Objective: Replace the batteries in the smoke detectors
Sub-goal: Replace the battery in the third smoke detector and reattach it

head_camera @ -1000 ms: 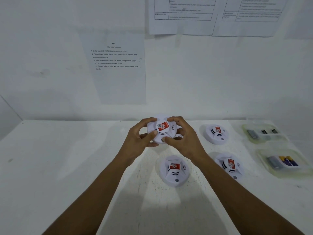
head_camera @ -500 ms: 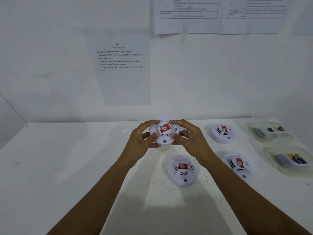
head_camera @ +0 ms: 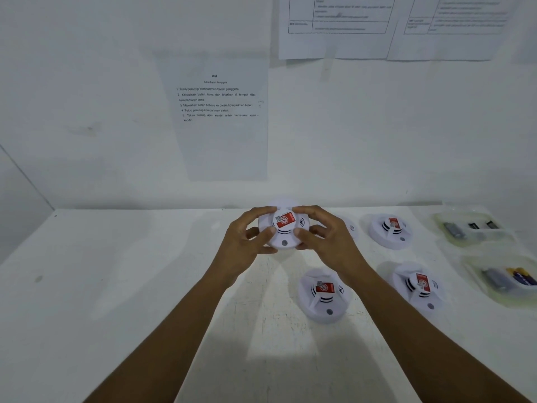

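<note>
Plainly the held smoke detector (head_camera: 284,228) was a light, rigid plastic disc, judging by how easily it sat lifted clear of the counter (head_camera: 130,286) between two sets of fingertips. Its smooth white shell would probably be slippery, so the rim looked the safest place to take hold, with a twist between front and base likely needed to reach the battery. It appeared fairly sturdy, though thin clips inside could snap under force.

It was round and white, with a red label at its centre, curved sounder slots around that, and a small dark button near the lower edge. Its face was turned toward the camera.

Left hand (head_camera: 247,242) gripped the disc's left rim, fingers curled over the top and thumb pressed on the front. Right hand (head_camera: 322,239) clasped the right rim the same way, thumb on the face.

Three more detectors lay face up on the counter: one just below the hands (head_camera: 324,295), one to the far right (head_camera: 390,231), one nearer on the right (head_camera: 418,287). Beyond them sat two clear trays, the far tray (head_camera: 470,231) and near tray (head_camera: 505,282), each holding batteries. Printed instruction sheets (head_camera: 218,112) hung on the wall behind.
</note>
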